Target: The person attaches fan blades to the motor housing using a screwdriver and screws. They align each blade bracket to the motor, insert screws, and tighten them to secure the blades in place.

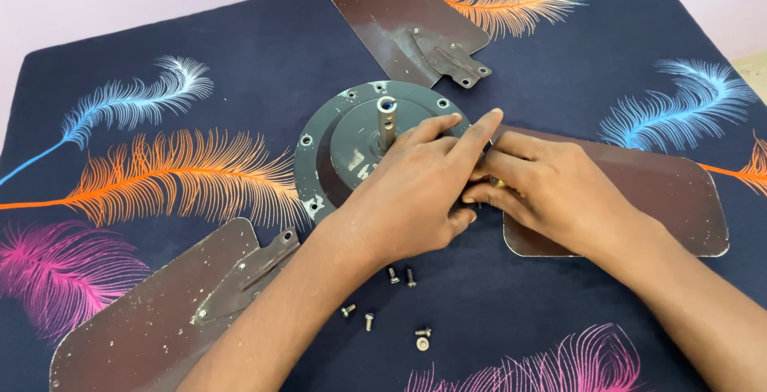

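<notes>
Step in hand, by judgement: seating one blade on the hub.

- Hub (343, 144): grey motor disc, shaft upright, centre of feathered cloth (559, 64).
- Right blade (663, 200): brown, inner end at hub rim, under both hands.
- Left hand (415, 192): pressed on hub edge, forefinger stretched over the joint.
- Right hand (543, 192): fingers curled at blade root, pinching something small and brassy; kind unclear.
- Two other blades (391, 16) (152, 320): loose, apart from hub.
- Screws (399, 276): scattered near forearms.

Next move likely calls for aligned holes and a steady blade.
</notes>
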